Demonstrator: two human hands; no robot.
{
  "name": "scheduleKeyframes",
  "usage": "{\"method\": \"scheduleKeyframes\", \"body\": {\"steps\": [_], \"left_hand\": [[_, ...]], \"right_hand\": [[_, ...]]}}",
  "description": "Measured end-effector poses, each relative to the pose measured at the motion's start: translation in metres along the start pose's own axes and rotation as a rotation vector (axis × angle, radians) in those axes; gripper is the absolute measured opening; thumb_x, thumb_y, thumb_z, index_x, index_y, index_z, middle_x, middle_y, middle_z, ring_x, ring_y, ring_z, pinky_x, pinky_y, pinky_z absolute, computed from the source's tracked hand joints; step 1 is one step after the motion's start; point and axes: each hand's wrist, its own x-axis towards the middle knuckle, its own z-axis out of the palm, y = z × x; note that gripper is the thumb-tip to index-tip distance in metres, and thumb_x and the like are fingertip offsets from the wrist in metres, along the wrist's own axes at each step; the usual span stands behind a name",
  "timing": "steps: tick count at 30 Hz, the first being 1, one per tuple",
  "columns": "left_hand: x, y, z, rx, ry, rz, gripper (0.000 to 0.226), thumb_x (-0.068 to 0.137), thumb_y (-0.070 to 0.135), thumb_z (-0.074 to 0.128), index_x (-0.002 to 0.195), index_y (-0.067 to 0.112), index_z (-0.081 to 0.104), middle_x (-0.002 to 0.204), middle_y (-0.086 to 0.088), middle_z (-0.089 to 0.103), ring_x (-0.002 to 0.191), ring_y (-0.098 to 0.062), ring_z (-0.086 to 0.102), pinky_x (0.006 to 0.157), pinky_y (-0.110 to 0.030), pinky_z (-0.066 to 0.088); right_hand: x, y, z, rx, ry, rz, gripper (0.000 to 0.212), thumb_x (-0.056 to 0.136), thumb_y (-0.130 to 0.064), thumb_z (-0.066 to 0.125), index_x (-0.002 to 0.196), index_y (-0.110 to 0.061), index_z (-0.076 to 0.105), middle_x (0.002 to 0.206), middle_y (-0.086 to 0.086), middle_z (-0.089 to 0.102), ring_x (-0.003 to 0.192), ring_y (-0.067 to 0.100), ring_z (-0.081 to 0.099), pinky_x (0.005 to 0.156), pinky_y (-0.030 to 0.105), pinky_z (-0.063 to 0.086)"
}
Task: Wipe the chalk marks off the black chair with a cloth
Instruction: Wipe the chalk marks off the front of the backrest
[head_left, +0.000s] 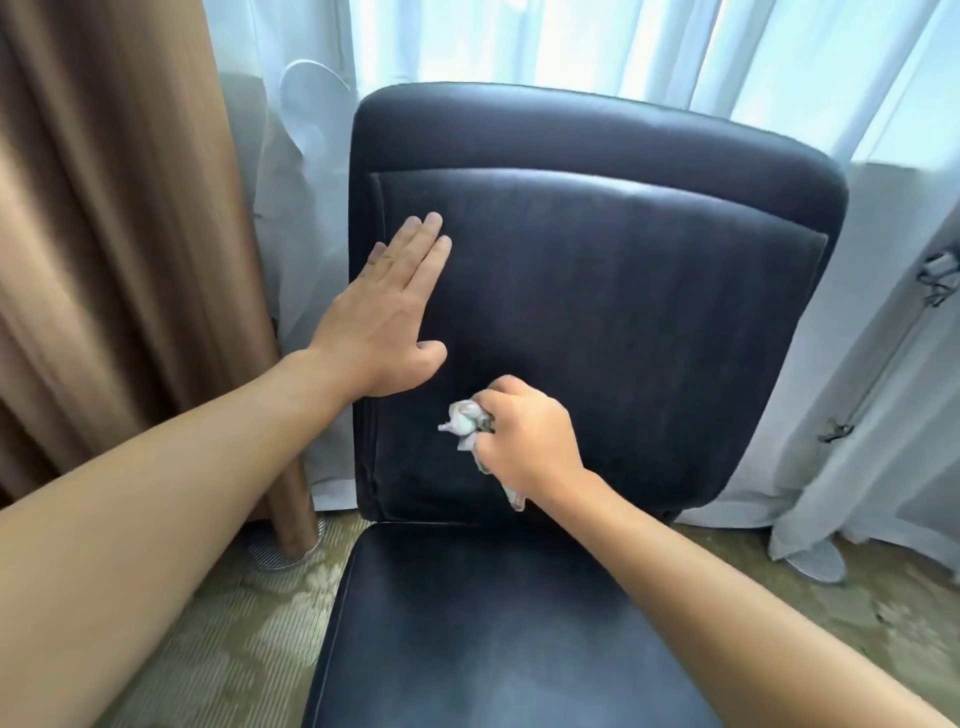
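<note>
The black chair (623, 312) faces me, its padded backrest upright and its seat (493, 623) below. My left hand (389, 312) lies flat and open on the backrest's left side, fingers pointing up. My right hand (524, 436) is closed around a crumpled white cloth (462, 421) and presses it against the lower middle of the backrest. A tail of the cloth hangs below my wrist. Only faint pale streaks show on the backrest; I see no distinct chalk marks.
A brown curtain (104, 260) hangs at the left, and sheer white curtains (883, 364) hang behind and to the right of the chair. Patterned green carpet (218, 623) covers the floor. Round metal discs (280, 551) lie on the floor at both sides.
</note>
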Motion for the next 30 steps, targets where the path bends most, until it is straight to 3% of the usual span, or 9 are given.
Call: {"method": "scheduleKeyframes", "body": {"steps": [5,8,11,14,16,20,22,25,30], "left_hand": [[0.001,-0.002,0.005,-0.021,0.009,-0.004,0.106,0.077,0.027,0.058,0.167,0.013,0.003,0.174,0.001,-0.013,0.159,-0.014,-0.017,0.128,-0.034,-0.01],[0.003,-0.005,0.005,-0.028,-0.004,-0.004,0.112,0.073,0.015,0.063,0.167,0.015,0.002,0.173,0.003,-0.015,0.159,-0.013,-0.018,0.129,-0.035,-0.008],[0.006,-0.008,0.007,-0.03,-0.009,-0.002,0.11,0.074,0.015,0.063,0.167,0.013,0.004,0.173,0.003,-0.015,0.159,-0.013,-0.018,0.129,-0.035,-0.008],[0.005,-0.008,0.009,-0.008,-0.011,0.0,0.11,0.073,0.019,0.061,0.167,0.012,0.004,0.174,0.001,-0.015,0.159,-0.014,-0.018,0.129,-0.035,-0.008],[0.005,-0.007,0.009,0.001,-0.008,-0.005,0.112,0.071,0.012,0.062,0.167,0.012,0.004,0.174,0.001,-0.015,0.159,-0.015,-0.018,0.129,-0.036,-0.008],[0.003,0.003,0.003,0.01,-0.019,-0.033,0.113,0.071,0.009,0.063,0.167,0.012,0.003,0.174,0.001,-0.015,0.159,-0.015,-0.018,0.13,-0.037,-0.007],[0.002,0.009,-0.003,0.021,-0.04,-0.057,0.113,0.072,0.011,0.063,0.167,0.012,0.002,0.173,0.0,-0.017,0.159,-0.016,-0.019,0.13,-0.038,-0.007],[-0.002,0.011,-0.011,0.059,-0.08,-0.057,0.112,0.075,0.013,0.062,0.167,0.013,-0.001,0.173,-0.001,-0.02,0.158,-0.017,-0.021,0.13,-0.038,-0.006],[0.0,0.012,-0.014,0.05,-0.123,-0.069,0.111,0.075,0.011,0.061,0.167,0.015,-0.003,0.172,0.002,-0.022,0.157,-0.014,-0.023,0.13,-0.037,-0.005]], "right_hand": [[0.08,-0.025,-0.082,0.02,0.502,-0.105,0.025,0.075,-0.033,0.074,0.091,-0.015,0.07,0.1,0.0,0.06,0.075,0.023,0.059,0.059,0.03,0.041],[0.117,-0.025,-0.066,-0.058,0.577,-0.021,0.027,0.075,-0.025,0.08,0.099,-0.016,0.072,0.103,0.002,0.059,0.08,0.026,0.059,0.058,0.034,0.046],[0.091,-0.017,-0.005,-0.013,0.634,-0.01,0.018,0.077,-0.019,0.077,0.093,-0.013,0.072,0.102,0.004,0.064,0.078,0.027,0.061,0.057,0.037,0.051],[0.032,-0.001,0.054,0.054,0.489,-0.027,0.029,0.081,-0.03,0.06,0.1,-0.011,0.072,0.114,0.005,0.066,0.085,0.029,0.065,0.065,0.041,0.057],[0.006,0.008,0.074,0.122,0.353,-0.005,0.032,0.08,-0.032,0.061,0.103,-0.014,0.072,0.117,-0.002,0.065,0.087,0.027,0.065,0.066,0.042,0.058],[-0.011,0.016,0.07,0.185,0.108,0.085,0.021,0.076,-0.029,0.057,0.09,-0.018,0.069,0.107,-0.012,0.062,0.085,0.021,0.066,0.067,0.034,0.056],[-0.025,0.018,0.061,0.116,-0.076,0.115,0.012,0.079,-0.021,0.06,0.085,-0.019,0.069,0.101,-0.011,0.059,0.087,0.022,0.067,0.066,0.029,0.05],[-0.048,0.025,0.053,-0.034,-0.303,0.145,0.017,0.086,-0.017,0.068,0.101,-0.023,0.075,0.106,-0.006,0.059,0.089,0.023,0.062,0.067,0.026,0.034],[-0.039,0.015,0.023,0.025,-0.143,0.077,0.018,0.083,-0.028,0.077,0.096,-0.019,0.071,0.111,-0.01,0.059,0.089,0.021,0.066,0.067,0.029,0.042]]}}
